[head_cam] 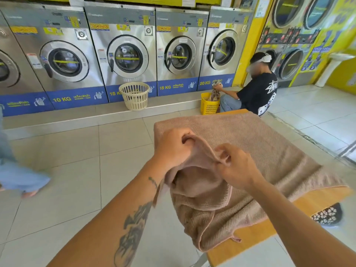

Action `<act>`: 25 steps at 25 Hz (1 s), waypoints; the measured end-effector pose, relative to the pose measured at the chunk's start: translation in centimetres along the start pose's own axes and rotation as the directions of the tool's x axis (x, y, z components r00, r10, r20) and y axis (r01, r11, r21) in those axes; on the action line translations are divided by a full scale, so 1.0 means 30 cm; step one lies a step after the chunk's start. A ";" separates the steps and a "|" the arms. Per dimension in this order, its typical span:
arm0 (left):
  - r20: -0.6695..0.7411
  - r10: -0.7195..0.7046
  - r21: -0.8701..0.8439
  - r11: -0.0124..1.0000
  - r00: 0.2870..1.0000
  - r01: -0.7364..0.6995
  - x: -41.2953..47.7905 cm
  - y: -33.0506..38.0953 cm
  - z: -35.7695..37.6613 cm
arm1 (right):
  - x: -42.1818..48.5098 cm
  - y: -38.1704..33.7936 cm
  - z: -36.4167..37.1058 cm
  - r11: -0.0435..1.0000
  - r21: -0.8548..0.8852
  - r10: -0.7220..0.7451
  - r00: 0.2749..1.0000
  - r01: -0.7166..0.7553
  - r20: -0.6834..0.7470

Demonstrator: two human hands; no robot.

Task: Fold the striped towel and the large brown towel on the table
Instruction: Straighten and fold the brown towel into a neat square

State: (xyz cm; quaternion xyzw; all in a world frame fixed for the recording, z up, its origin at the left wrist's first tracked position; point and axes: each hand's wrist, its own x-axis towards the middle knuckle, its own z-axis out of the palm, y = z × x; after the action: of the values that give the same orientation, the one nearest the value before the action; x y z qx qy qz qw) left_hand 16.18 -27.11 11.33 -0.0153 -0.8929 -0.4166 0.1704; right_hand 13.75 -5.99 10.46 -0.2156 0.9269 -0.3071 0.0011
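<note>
Large brown towel [250, 151], spread on table [250, 234]: near edge pinched by left hand [173, 149] and right hand [237, 166]; bunched overhang may slide floorward.

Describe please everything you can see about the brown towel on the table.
The brown towel is large, pinkish-brown, with a waffle-like woven texture and a hemmed edge. Most of it lies spread flat over the wooden table, covering nearly all of the top. Its near part is lifted and bunched, hanging off the table's near edge. The left hand and right hand both pinch its raised edge.
</note>
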 end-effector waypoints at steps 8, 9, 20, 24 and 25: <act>0.171 -0.141 0.197 0.975 0.975 0.106 0.135 0.047 0.227 | 0.123 0.153 -0.197 0.940 0.341 0.069 0.983 -0.008 -0.167; 0.167 -0.194 0.226 0.962 0.967 0.154 0.138 0.037 0.286 | 0.136 0.198 -0.246 0.928 0.373 0.073 0.986 -0.011 -0.152; -0.215 -0.502 0.189 0.820 0.838 0.540 0.195 0.075 0.525 | 0.238 0.781 -0.613 0.682 0.681 0.523 0.830 -0.268 -0.196; -0.171 -0.288 0.150 0.938 0.942 0.314 0.341 0.183 0.533 | 0.214 0.950 -0.538 0.827 0.237 0.535 0.843 -0.510 -0.055; -0.114 -0.224 0.175 0.955 0.968 0.241 0.387 0.205 0.542 | 0.212 0.955 -0.517 0.838 0.157 0.531 0.847 -0.522 -0.019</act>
State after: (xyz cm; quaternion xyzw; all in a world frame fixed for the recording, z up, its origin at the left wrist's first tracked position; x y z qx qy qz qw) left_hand 1.54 -12.25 9.88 0.1254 -0.9147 -0.3482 0.1622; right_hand -5.54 20.87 7.54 0.0577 0.9251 -0.3681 0.0727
